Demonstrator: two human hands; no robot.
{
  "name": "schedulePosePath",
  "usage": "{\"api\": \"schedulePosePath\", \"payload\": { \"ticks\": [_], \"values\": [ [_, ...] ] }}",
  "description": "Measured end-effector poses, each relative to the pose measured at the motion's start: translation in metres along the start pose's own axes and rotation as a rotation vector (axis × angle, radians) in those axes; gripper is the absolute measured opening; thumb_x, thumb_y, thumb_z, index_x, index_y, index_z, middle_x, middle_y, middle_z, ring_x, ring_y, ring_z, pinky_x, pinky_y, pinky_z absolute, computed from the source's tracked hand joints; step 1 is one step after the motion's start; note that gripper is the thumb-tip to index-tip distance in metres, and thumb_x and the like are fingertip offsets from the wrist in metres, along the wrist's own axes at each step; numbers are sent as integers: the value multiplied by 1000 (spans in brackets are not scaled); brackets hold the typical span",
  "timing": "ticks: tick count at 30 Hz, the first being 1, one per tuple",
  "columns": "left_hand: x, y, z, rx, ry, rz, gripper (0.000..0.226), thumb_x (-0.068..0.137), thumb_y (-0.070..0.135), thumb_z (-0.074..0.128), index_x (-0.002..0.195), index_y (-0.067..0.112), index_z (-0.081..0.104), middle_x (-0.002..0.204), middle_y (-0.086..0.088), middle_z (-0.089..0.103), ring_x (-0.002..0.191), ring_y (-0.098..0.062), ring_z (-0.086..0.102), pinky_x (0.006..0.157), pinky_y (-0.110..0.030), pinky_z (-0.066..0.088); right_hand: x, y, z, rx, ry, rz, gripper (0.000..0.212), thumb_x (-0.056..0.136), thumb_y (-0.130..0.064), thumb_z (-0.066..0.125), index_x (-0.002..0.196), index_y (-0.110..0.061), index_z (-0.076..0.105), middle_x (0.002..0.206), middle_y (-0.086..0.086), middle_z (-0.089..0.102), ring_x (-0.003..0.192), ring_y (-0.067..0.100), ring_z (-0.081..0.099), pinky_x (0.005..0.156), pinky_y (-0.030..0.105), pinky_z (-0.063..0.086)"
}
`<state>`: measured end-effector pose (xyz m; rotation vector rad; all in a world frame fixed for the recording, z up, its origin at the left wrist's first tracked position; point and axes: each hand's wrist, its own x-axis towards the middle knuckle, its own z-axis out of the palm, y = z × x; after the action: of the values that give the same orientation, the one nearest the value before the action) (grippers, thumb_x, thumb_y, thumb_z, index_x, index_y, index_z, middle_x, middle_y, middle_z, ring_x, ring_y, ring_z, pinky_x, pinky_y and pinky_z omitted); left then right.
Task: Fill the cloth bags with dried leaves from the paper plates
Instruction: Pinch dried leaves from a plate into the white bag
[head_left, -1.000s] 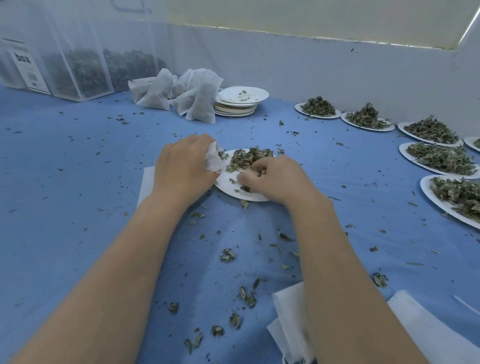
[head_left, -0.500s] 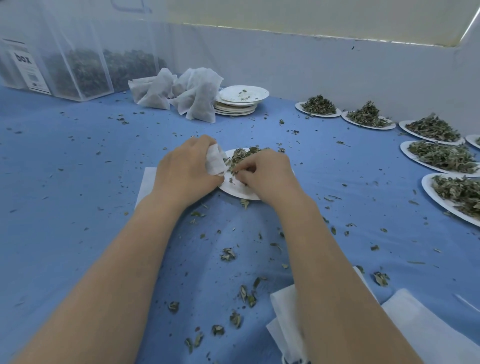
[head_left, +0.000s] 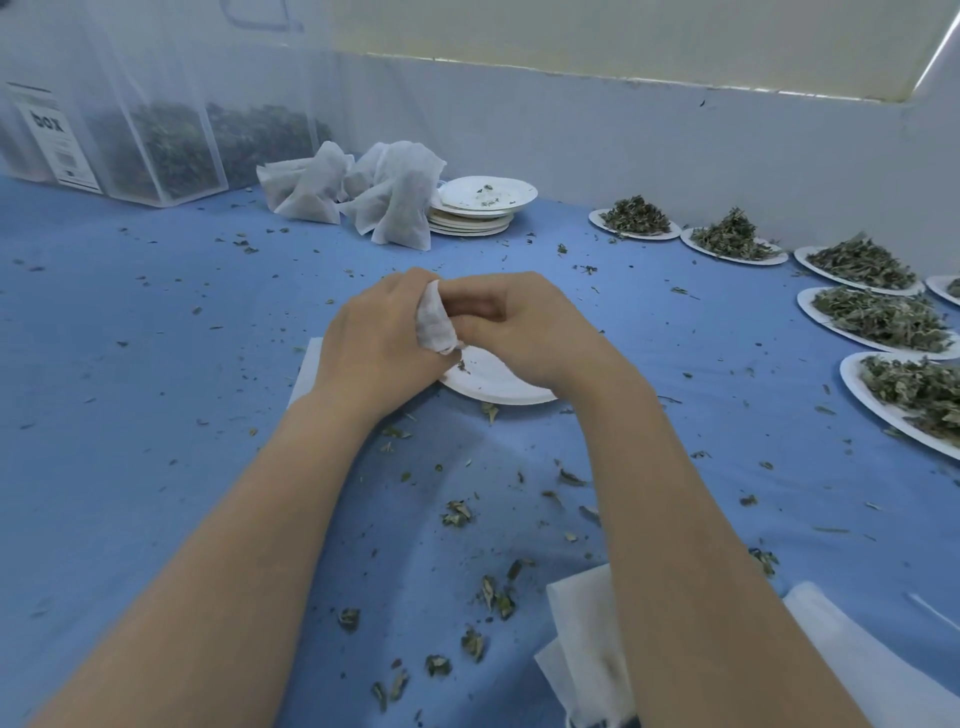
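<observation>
As a fistful of dried leaves goes into a white cloth bag (head_left: 434, 322), the person's left hand (head_left: 379, 338) grips the bag's mouth, fingers curled round the gathered fabric, above the near paper plate (head_left: 498, 382) at the middle of the blue table (head_left: 156, 415). The right hand (head_left: 524, 327) is bunched against the opening, fingertips turned in towards the bag; what it holds is hidden, though the pose suggests leaves being pushed inside. The step in hand looks like the filling of this bag from this plate, whose visible rim is nearly bare, with only a few flecks showing. The next move likely calls for clearing whatever remains under the hands, then drawing a fresh plate close while the mouth is held wide.

Along the right edge, a row of full plates (head_left: 878, 317) waits, each heaped with leaves. At the back, a stack of emptied plates (head_left: 480, 205) holds only crumbs, and just beside it, touching, filled bags (head_left: 358, 189) slump in a pile. Behind them to the left, a translucent bin (head_left: 171, 145) shows a dark mass of leaves through its walls. In the foreground, flat white cloth pieces (head_left: 582, 639), apparently unused bags, lie partly under the right forearm. Loose leaves (head_left: 457, 512) litter the table between the arms.
</observation>
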<state>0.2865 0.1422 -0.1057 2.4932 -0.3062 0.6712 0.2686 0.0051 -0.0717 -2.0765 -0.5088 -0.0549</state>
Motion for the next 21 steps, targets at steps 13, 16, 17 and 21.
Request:
{"api": "schedulePosePath", "payload": {
  "ticks": [13, 16, 17, 21],
  "values": [
    [-3, 6, 8, -192, 17, 23, 69, 65, 27, 74, 127, 24, 42, 118, 9, 53, 101, -15, 53, 78, -25, 37, 9, -3, -2, -54, 6, 32, 22, 80, -9, 66, 97, -23, 73, 85, -11, 72, 78, 2, 62, 70, 17, 49],
    [0, -6, 5, -89, -22, -12, 73, 67, 25, 72, 132, 24, 37, 124, 3, 51, 105, -22, 50, 78, -29, 36, 11, 0, -13, 26, 10, 13, 23, 84, -10, 65, 101, -23, 73, 84, -15, 72, 68, -9, 60, 55, 7, 41],
    [1, -10, 5, -24, -17, -20, 67, 70, 22, 69, 130, 21, 40, 120, -1, 53, 103, -25, 50, 76, -30, 35, 13, 0, -16, 46, 7, 25, 22, 86, -9, 63, 99, -24, 74, 82, -13, 72, 68, -6, 63, 55, 10, 45],
    [3, -13, 3, 107, 37, -7, 47, 78, 11, 60, 123, 14, 48, 108, -10, 55, 95, -31, 51, 75, -34, 33, 23, 9, -23, 143, 214, 83, 37, 89, 2, 48, 81, -25, 73, 91, -3, 73, 85, 11, 69, 78, 27, 55]
  ]
}}
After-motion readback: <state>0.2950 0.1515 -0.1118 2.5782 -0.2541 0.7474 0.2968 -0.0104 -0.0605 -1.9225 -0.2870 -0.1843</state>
